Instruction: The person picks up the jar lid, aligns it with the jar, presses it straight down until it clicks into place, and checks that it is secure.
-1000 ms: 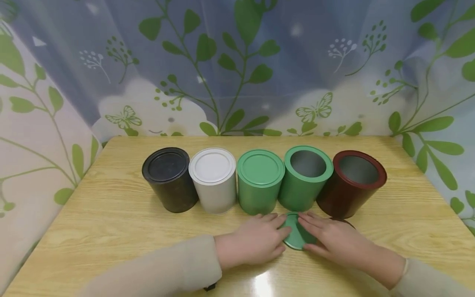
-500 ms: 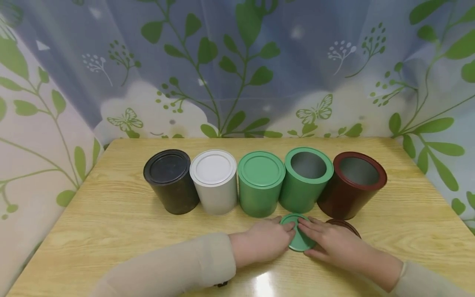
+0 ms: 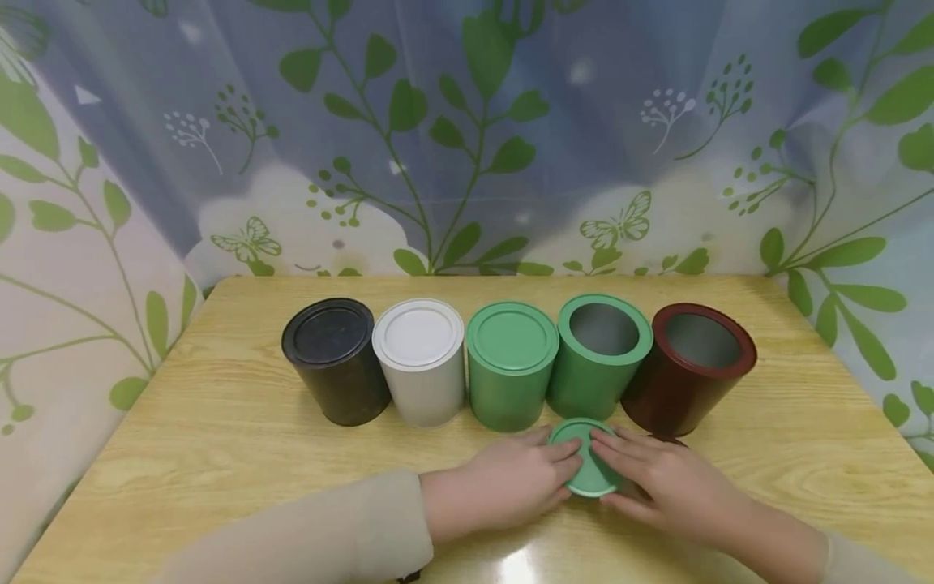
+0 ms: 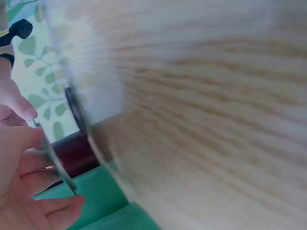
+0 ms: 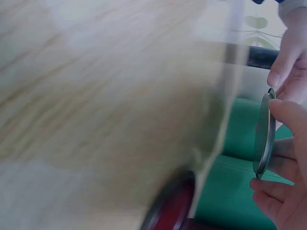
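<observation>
Both hands hold a round green lid (image 3: 588, 466), which shows edge-on and off the tabletop in the wrist views. My left hand (image 3: 507, 483) grips its left side, with fingertips on the top face. From the right, my right hand (image 3: 674, 491) holds it, fingers across the top and thumb at the near rim. Just behind stands an open green can (image 3: 587, 385). A dark red can (image 3: 671, 397), also open at the top, leans close on its right. A dark red lid (image 5: 175, 206) lies on the table, mostly hidden by the right hand in the head view.
Left of the open cans stand a lidded green can (image 3: 511, 397), a white can (image 3: 423, 393) and a black can (image 3: 343, 389), all in one row. The wooden table (image 3: 219, 454) ends at a leaf-patterned curtain (image 3: 467, 122).
The left hand has shifted further onto the green lid. The right hand has moved slightly right, covering more of the dark red lid. The cans stand unchanged.
</observation>
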`<state>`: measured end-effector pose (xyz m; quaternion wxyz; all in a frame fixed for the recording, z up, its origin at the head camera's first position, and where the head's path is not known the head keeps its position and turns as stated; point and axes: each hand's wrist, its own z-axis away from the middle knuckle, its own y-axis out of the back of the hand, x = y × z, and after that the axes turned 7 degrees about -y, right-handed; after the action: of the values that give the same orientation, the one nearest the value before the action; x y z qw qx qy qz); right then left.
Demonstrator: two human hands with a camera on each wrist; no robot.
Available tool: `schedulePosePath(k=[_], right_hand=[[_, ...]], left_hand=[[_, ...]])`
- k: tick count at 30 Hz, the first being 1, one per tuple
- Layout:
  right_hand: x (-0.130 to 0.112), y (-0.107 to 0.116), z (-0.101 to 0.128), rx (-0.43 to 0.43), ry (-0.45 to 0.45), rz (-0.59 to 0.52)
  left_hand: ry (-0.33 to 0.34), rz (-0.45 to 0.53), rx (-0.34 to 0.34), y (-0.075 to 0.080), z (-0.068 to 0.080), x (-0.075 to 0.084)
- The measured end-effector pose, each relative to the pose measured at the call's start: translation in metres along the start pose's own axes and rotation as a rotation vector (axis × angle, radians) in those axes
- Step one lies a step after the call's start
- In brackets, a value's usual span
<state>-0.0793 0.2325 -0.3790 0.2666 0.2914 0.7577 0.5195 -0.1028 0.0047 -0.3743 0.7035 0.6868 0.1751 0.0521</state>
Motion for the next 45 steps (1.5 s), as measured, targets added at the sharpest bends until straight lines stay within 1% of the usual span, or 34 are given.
schedulePosePath(k=[3,6,8,14,16,19,22,26,30,34,37,41,45], right_hand=[[-0.003,0.009,-0.001,0.057,-0.002,-0.011],[-0.005,0.017,-0.002,0.098,-0.004,-0.006],[-0.006,0.023,-0.004,0.128,0.005,0.002],[-0.004,0.039,-0.007,0.211,0.033,-0.031],[-0.002,0.044,-0.009,0.228,0.041,-0.061],[0.002,0.051,-0.012,0.241,0.042,-0.083],[0.005,0.056,-0.015,0.234,0.037,-0.084],[0.009,0.063,-0.019,0.157,-0.019,-0.061],[0.014,0.067,-0.023,0.070,-0.073,-0.037],[0.019,0.068,-0.026,0.010,-0.102,-0.027],[0.022,0.068,-0.028,-0.026,-0.127,-0.021],[0.025,0.069,-0.032,-0.065,-0.152,-0.019],[0.029,0.070,-0.037,-0.088,-0.172,-0.022]], left_hand=[[0.008,-0.003,0.085,0.008,0.007,-0.001],[0.000,-0.048,0.179,0.016,0.011,-0.002],[-0.002,-0.064,0.224,0.021,0.012,-0.003],[-0.011,-0.081,0.300,0.038,0.012,-0.007],[-0.022,-0.110,0.329,0.045,0.011,-0.010],[-0.029,-0.123,0.358,0.053,0.008,-0.014],[-0.031,-0.106,0.359,0.060,0.006,-0.019],[-0.005,-0.032,0.340,0.064,0.001,-0.026],[0.037,0.028,0.275,0.068,-0.007,-0.031],[0.066,0.060,0.197,0.071,-0.015,-0.037],[0.073,0.081,0.163,0.072,-0.020,-0.041],[0.082,0.096,0.135,0.074,-0.025,-0.045],[0.103,0.113,0.101,0.075,-0.030,-0.049]])
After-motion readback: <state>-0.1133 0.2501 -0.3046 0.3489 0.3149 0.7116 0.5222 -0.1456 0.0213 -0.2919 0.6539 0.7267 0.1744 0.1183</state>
